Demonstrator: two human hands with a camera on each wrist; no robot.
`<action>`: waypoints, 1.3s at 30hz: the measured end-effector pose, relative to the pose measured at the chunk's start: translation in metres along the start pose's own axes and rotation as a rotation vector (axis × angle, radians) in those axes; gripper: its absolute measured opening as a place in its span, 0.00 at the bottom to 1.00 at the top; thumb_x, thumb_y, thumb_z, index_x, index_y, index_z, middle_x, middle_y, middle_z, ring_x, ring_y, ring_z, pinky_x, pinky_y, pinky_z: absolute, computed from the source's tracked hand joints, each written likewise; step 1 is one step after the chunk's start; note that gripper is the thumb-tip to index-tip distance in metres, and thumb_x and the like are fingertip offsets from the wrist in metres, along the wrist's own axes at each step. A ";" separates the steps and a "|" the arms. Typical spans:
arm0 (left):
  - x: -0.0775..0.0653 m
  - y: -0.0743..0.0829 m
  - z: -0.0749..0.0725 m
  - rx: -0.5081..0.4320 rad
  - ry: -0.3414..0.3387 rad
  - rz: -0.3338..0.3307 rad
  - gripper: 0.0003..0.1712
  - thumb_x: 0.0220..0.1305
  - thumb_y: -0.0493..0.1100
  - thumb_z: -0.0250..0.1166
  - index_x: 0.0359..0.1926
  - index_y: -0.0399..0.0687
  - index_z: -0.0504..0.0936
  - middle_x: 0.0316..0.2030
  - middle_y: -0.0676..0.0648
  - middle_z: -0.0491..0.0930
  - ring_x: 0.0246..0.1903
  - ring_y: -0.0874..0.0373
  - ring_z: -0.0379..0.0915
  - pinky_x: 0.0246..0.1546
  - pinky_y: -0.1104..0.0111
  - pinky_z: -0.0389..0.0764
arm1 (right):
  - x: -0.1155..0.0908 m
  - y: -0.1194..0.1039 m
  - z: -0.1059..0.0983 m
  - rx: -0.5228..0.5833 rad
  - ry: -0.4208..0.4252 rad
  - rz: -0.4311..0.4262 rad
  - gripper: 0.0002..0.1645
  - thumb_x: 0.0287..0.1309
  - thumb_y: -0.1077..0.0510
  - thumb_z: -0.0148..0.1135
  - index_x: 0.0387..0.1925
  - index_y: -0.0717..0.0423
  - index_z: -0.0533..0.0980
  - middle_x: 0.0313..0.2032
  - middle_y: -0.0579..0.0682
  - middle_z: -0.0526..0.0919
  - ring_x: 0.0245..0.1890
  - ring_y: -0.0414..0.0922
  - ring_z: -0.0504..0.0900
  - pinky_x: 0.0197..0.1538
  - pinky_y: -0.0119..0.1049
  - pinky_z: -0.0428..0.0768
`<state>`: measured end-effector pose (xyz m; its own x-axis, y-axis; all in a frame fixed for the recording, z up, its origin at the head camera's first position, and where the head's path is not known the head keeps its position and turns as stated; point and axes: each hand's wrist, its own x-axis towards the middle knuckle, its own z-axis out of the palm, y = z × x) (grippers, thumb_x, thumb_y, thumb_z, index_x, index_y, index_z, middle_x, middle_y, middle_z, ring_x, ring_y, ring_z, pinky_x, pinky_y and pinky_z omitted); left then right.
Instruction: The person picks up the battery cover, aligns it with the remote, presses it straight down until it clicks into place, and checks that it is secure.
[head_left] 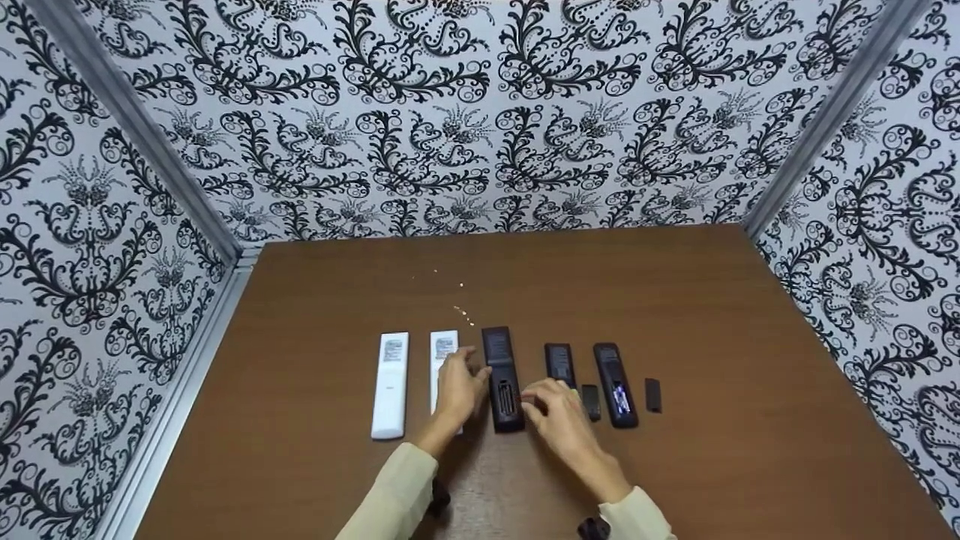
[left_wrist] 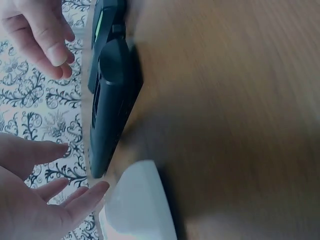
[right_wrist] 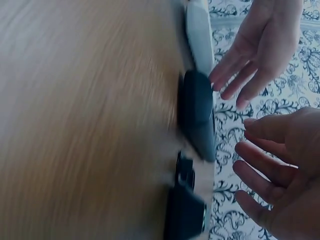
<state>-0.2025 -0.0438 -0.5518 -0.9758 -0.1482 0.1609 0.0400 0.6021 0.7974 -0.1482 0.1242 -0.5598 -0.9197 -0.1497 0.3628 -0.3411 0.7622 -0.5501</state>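
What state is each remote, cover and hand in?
Leftmost white remote: back up, closed.
Other white remote: back up, partly hidden.
Middle black remote: compartment open, looks empty.
Small black remote: compartment state unclear.
Rightmost black remote: open, batteries inside.
Left cover: loose.
Right cover: loose.
Left hand: holding nothing.
Right hand: holding nothing.

Head: high, forward and down, farthest
2 wrist views: low, close, facing wall (head_left: 487, 142), tipped sideways
All 3 share: left hand (head_left: 460, 388), right hand (head_left: 561, 418)
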 end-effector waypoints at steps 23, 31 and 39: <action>0.020 0.015 0.033 0.070 -0.085 -0.210 0.33 0.54 0.42 0.77 0.57 0.32 0.77 0.44 0.35 0.80 0.46 0.44 0.78 0.52 0.55 0.79 | -0.011 0.024 -0.007 -0.292 -0.128 -0.163 0.20 0.49 0.58 0.76 0.43 0.66 0.85 0.49 0.59 0.87 0.57 0.57 0.82 0.68 0.55 0.71; 0.020 0.014 0.033 0.104 -0.091 -0.215 0.33 0.52 0.46 0.79 0.52 0.30 0.79 0.41 0.36 0.79 0.42 0.44 0.77 0.48 0.54 0.80 | -0.010 0.027 -0.003 -0.355 -0.128 -0.202 0.17 0.49 0.58 0.76 0.40 0.64 0.86 0.46 0.56 0.89 0.58 0.54 0.82 0.69 0.53 0.70; 0.022 0.015 0.035 0.137 -0.131 -0.260 0.31 0.50 0.47 0.80 0.47 0.30 0.78 0.39 0.36 0.79 0.40 0.45 0.78 0.46 0.54 0.81 | -0.012 0.030 0.000 -0.367 -0.076 -0.259 0.07 0.47 0.61 0.77 0.31 0.59 0.88 0.42 0.54 0.90 0.56 0.55 0.83 0.67 0.54 0.72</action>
<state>-0.2312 -0.0105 -0.5570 -0.9692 -0.2140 -0.1218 -0.2352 0.6583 0.7150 -0.1473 0.1488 -0.5810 -0.8294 -0.4004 0.3895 -0.4832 0.8642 -0.1406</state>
